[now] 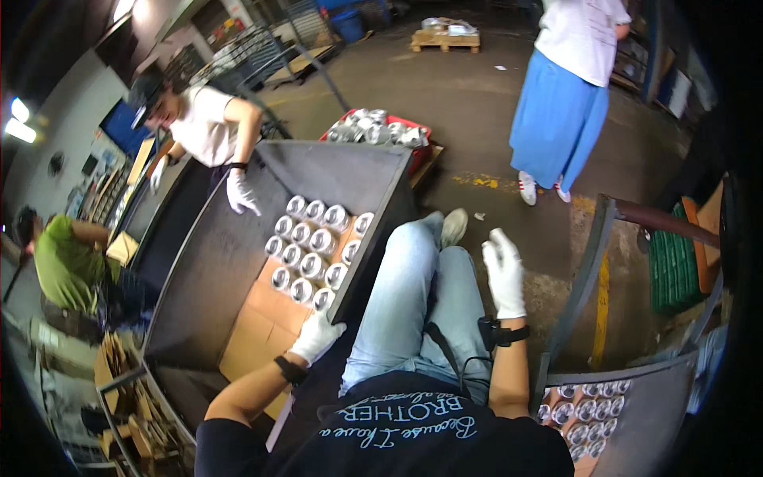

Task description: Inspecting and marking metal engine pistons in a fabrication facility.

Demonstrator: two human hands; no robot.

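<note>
The left hand (316, 337), in a white glove, rests on the near edge of the big dark grey metal bin (199, 278). Its fingers are curled down over the rim, right beside the closest of the shiny round silver cans (311, 253). I cannot tell if it pinches a can or only grips the edge. The cans stand in neat rows on a flat brown cardboard sheet (258, 322) inside the bin, at about 11 o'clock from this hand.

The right hand (505, 273), also in a white glove with a black watch band at the wrist, hangs in the air over the grey concrete floor (469, 103). Its fingers are spread a little and hold nothing. The blue jeans leg (413, 294) sits between the two hands.

At 5 o'clock from the right hand a second grey bin (636, 413) holds more silver cans — well apart from the first lot. A bent dark metal bar (604, 238) stands just to the right of this hand.

Across the first bin, at 10 o'clock, another person's gloved hand (241, 195) presses on the far rim. A red crate of cans (381, 129) sits at 12 o'clock beyond the bin. A person in a long blue skirt (556, 119) stands farther off, at 1 o'clock, and a person in a green shirt (63, 266) bends low at 9 o'clock.
</note>
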